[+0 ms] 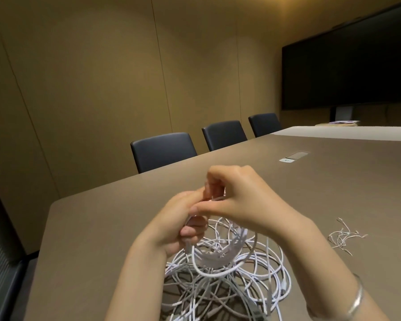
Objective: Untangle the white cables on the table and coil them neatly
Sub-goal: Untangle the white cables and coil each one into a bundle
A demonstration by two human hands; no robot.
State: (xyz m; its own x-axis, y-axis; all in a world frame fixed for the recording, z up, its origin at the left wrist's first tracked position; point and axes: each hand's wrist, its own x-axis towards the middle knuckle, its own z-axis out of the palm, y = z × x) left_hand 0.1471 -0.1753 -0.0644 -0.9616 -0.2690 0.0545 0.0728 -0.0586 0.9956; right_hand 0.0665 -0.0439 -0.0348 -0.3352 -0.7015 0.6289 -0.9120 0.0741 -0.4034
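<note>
A tangled heap of white cables (229, 281) lies on the brown table (90, 239) in front of me. Both hands are raised above the heap and meet over it. My left hand (183, 218) grips a bundle of looped white cable (215, 253) that hangs down from its curled fingers. My right hand (236, 195) pinches a strand of the same cable at the top of the bundle, thumb against fingers. A silver bangle sits on my right wrist.
A small bunch of thin white ties (343, 235) lies to the right on the table. A socket panel (293, 157) is set in the tabletop farther back. Three dark chairs (162, 149) stand along the far edge, and a large dark screen (347, 66) hangs at the right.
</note>
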